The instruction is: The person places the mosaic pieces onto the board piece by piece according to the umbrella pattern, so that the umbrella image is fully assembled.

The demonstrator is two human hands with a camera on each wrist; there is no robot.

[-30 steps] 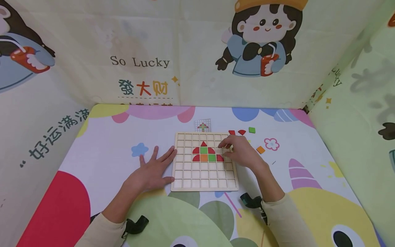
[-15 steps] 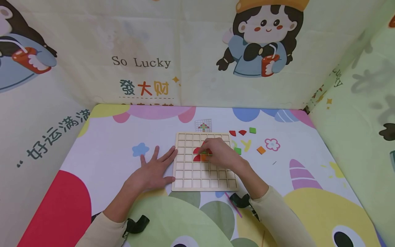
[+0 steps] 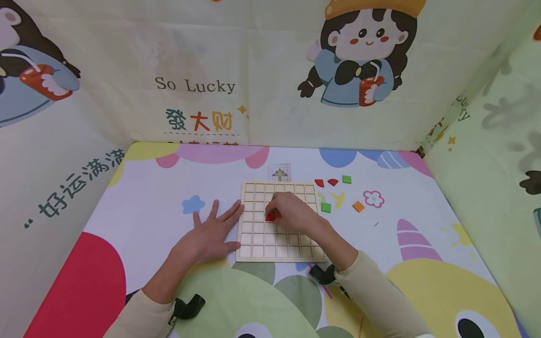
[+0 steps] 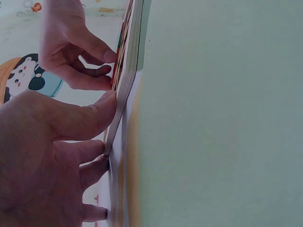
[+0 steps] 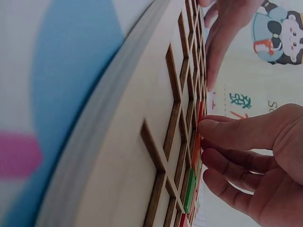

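Head view: your left hand (image 3: 213,234) lies spread against the wooden board (image 3: 252,240) at frame centre; your right hand (image 3: 292,212) touches a red tile (image 3: 270,217) there, pinched or not I can't tell. Probably light and stiff; take its edges.

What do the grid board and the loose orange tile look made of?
Grid board: likely wood, matte, seemingly unpainted; pale tan surface, brown-sided dividers.
Loose orange tile: painted wood or plastic, cannot tell; looks matte, evenly coloured, no grain visible.
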